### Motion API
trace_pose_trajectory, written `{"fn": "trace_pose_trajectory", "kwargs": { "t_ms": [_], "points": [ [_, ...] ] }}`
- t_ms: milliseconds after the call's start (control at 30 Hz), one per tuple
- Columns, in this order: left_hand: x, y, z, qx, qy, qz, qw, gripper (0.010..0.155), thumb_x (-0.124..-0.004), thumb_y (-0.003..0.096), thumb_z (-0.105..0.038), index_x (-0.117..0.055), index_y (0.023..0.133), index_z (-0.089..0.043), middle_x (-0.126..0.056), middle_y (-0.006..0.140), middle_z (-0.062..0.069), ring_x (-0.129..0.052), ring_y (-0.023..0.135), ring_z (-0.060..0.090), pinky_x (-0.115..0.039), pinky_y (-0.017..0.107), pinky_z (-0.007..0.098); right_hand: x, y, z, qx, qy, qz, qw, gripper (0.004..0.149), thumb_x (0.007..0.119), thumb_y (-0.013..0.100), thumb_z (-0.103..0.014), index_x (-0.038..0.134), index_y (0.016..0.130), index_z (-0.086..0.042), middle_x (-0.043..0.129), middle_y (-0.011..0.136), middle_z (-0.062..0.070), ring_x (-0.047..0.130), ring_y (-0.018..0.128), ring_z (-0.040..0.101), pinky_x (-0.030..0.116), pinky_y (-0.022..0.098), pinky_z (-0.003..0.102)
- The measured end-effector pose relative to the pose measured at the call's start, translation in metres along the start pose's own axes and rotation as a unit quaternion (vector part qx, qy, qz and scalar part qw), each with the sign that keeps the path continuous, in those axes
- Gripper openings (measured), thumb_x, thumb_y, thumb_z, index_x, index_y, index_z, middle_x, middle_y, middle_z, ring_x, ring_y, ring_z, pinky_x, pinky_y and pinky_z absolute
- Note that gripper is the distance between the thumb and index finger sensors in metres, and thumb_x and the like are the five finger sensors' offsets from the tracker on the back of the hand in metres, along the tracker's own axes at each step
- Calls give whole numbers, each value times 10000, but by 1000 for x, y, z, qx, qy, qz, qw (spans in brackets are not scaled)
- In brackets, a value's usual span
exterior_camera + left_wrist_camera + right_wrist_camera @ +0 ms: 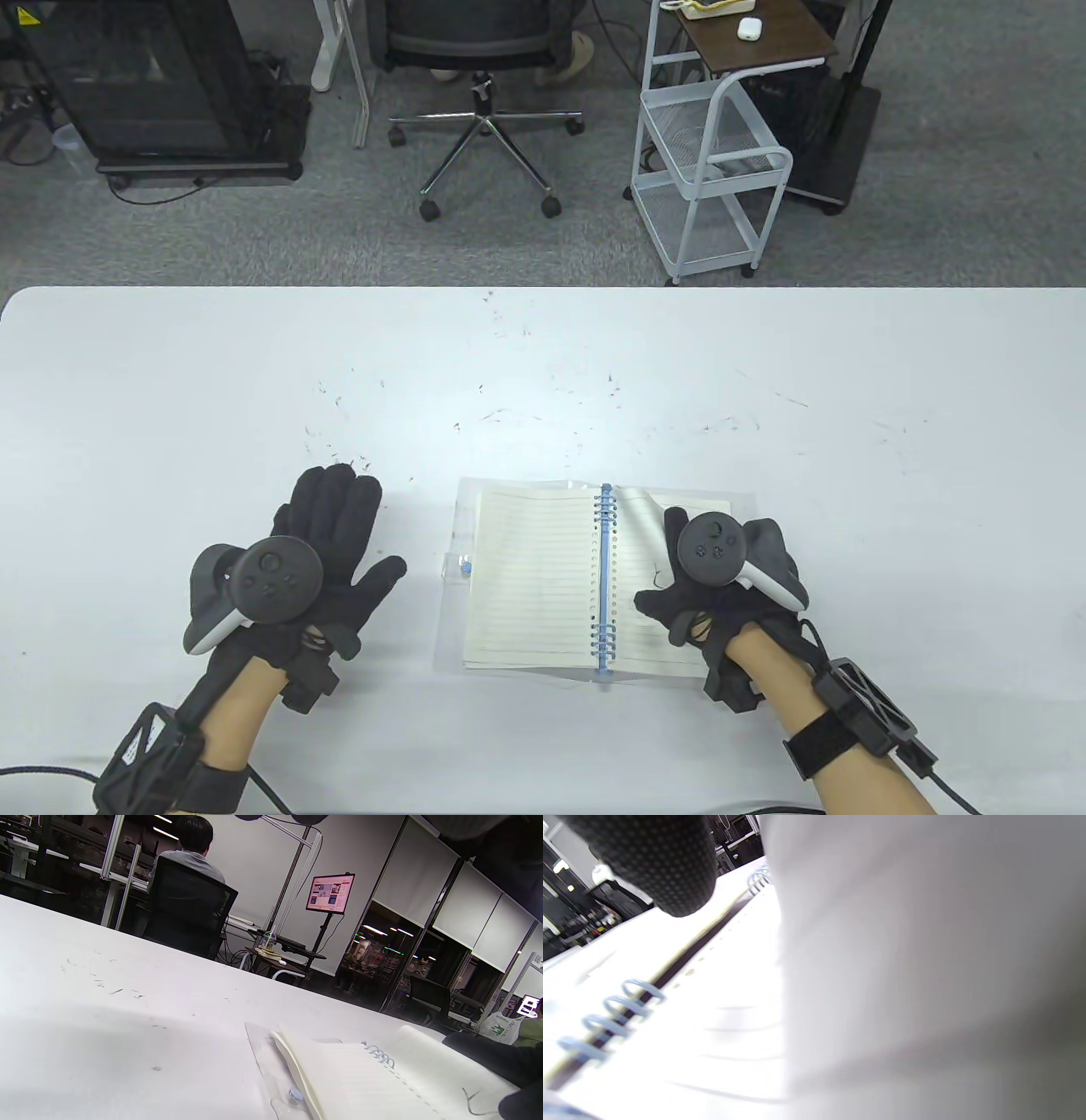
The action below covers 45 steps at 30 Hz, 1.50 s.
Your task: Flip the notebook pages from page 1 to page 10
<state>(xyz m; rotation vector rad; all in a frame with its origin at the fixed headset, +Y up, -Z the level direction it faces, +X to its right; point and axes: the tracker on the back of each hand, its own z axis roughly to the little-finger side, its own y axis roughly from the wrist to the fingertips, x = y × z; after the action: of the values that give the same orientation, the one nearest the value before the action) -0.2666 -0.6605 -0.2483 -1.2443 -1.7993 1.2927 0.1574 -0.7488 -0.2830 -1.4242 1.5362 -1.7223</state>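
Fingers of the left hand (327, 560) lie spread flat on the table (170, 382), left of the notebook (530, 577); the right hand (708, 586) lifts a curling right-hand page (638, 514), its grip hidden. Notebook: open, lined, blue spiral binding (604, 577), clear cover, near the table's front edge. Its spine runs front to back. A chair (484, 76) and cart (713, 161) stand beyond.

Grey carpet (254, 238) fills the upper part of the table view. An office chair (484, 93) stands upper centre, a white wire trolley (708, 170) upper right, a dark cabinet (144, 85) upper left. In the left wrist view, a lit screen (330, 894) stands against a pale wall (254, 861).
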Motion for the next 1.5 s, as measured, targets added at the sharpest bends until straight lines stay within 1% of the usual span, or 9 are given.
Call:
{"fn": "trace_pose_trajectory", "kwargs": {
  "t_ms": [200, 300, 433, 567, 667, 767, 900, 1067, 1500],
  "points": [
    [0, 0, 0, 1, 0, 1, 1000, 870, -625, 452, -689, -348, 1138, -231, -252, 1192, 118, -200, 1138, 475, -339, 738, 717, -7, -4, 6, 1, 87, 9, 996, 964, 831, 477, -529, 131, 973, -91, 323, 1061, 250, 520, 869, 678, 530, 574, 752],
    [0, 0, 0, 3, 0, 2, 1000, 870, -625, 453, -689, -348, 1138, -231, -253, 1191, 116, -200, 1139, 474, -340, 737, 717, -18, -9, 9, 9, 126, 43, 991, 977, 828, 475, -529, 114, 967, -77, 212, 1014, 339, 669, 841, 626, 630, 557, 705],
    [0, 0, -1, 3, -1, 1, 1000, 871, -625, 452, -689, -348, 1138, -230, -253, 1191, 119, -200, 1139, 475, -340, 737, 717, -35, -19, 18, 42, 207, 116, 970, 985, 843, 464, -478, 131, 938, 8, 243, 934, 432, 832, 771, 493, 748, 518, 606],
    [0, 0, -1, 3, -1, 1, 1000, 871, -624, 452, -689, -343, 1138, -231, -252, 1192, 118, -200, 1139, 473, -341, 738, 717, -44, -25, 30, 62, 286, 142, 945, 961, 909, 420, -409, 242, 922, 66, 465, 904, 424, 1002, 631, 339, 873, 425, 488],
    [0, 0, -1, 3, -2, 2, 1000, 870, -625, 452, -689, -344, 1138, -232, -252, 1192, 116, -200, 1139, 473, -341, 738, 717, -39, -28, 37, 78, 353, 132, 923, 915, 913, 421, -399, 315, 908, 94, 619, 863, 387, 1069, 538, 284, 916, 364, 450],
    [0, 0, 0, 4, -3, 2, 1000, 871, -625, 452, -689, -344, 1138, -231, -253, 1191, 118, -201, 1139, 475, -341, 738, 717, -34, -29, 38, 87, 385, 118, 911, 852, 916, 421, -384, 401, 891, 106, 775, 790, 332, 1121, 410, 215, 949, 286, 404],
    [1, 0, -1, 3, -3, 0, 1000, 871, -625, 452, -689, -344, 1138, -231, -253, 1192, 117, -201, 1139, 475, -342, 738, 717, -31, -28, 29, 75, 402, 96, 907, 704, 904, 435, -357, 555, 871, 71, 904, 707, 267, 1144, 314, 159, 964, 235, 374],
    [1, 0, -1, 0, -3, -2, 1000, 871, -625, 453, -688, -344, 1138, -229, -255, 1192, 118, -203, 1139, 475, -343, 737, 717, -26, -18, 13, 67, 396, 81, 912, 583, 882, 448, -325, 645, 851, 23, 965, 667, 217, 1151, 281, 132, 969, 221, 359],
    [3, -1, -1, -4, -5, -8, 1000, 870, -627, 452, -687, -350, 1138, -228, -259, 1192, 120, -205, 1138, 477, -345, 736, 717, -15, 21, -49, 31, 380, 54, 923, 534, 864, 454, -294, 663, 844, 11, 987, 654, 186, 1152, 285, 127, 969, 229, 355]
  ]
}}
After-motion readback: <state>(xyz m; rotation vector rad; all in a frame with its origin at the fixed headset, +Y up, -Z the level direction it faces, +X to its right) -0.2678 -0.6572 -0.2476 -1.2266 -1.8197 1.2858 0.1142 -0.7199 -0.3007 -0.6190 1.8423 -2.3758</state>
